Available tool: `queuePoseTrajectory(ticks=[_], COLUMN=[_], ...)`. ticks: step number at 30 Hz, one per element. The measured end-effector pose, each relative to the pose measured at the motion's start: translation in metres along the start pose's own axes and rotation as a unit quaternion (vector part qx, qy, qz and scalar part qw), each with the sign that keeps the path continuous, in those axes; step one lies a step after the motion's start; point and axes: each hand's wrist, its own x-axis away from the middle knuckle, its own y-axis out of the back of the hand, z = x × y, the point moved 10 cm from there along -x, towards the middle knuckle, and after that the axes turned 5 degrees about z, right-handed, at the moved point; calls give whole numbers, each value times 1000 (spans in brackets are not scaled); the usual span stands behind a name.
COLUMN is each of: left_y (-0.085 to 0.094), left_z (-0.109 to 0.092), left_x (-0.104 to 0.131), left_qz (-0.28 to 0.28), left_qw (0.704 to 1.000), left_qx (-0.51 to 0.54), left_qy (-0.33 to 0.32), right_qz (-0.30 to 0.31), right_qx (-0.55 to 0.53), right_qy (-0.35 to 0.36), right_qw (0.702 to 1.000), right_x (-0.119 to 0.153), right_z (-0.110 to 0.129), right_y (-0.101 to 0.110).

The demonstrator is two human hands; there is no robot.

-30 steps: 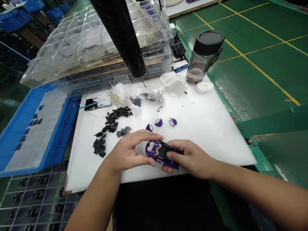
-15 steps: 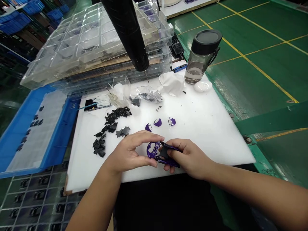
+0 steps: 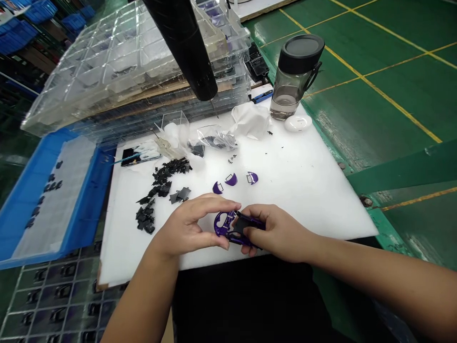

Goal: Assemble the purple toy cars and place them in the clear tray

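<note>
- Left hand: thumb and forefinger grasp the frame from opposite sides by its ring end, likely to steady it while leaving the ring in sight.
- Right hand: grasps the other end, thumb on top by the dark panel, fingers curled beneath, presumably for firm support.
- The frame is held above the board, towards the middle of its near edge.
- Just beyond lie three purple caps, apart from one another, perhaps for easy picking.
- Grey plates and black parts are heaped towards the left edge, seemingly sorted by kind within reach.
- The driver hangs tip down over the far edge, probably to stay handy.
- The bottle stands at the far right corner, seemingly out of the way.
- The bin sits off the left edge.
</note>
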Motion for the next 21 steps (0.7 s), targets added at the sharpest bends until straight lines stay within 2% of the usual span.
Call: queuePoseTrajectory(ticks=[4, 12, 21], left_y=[-2, -3, -3], left_z=[-2, 1, 1], left_x=[-1, 0, -1], left_qz=[3, -10, -9], left_qw=[1000, 1000, 1000], left_qx=[5, 8, 13], left_qy=[-12, -7, -10], right_qz=[-3, 4, -38], right_qx=[15, -21, 14], right_qy=[1, 23, 33], right_qw=[1000, 999, 999], right_x=[0, 0, 2], right_z=[2, 7, 4], right_y=[1, -1, 2])
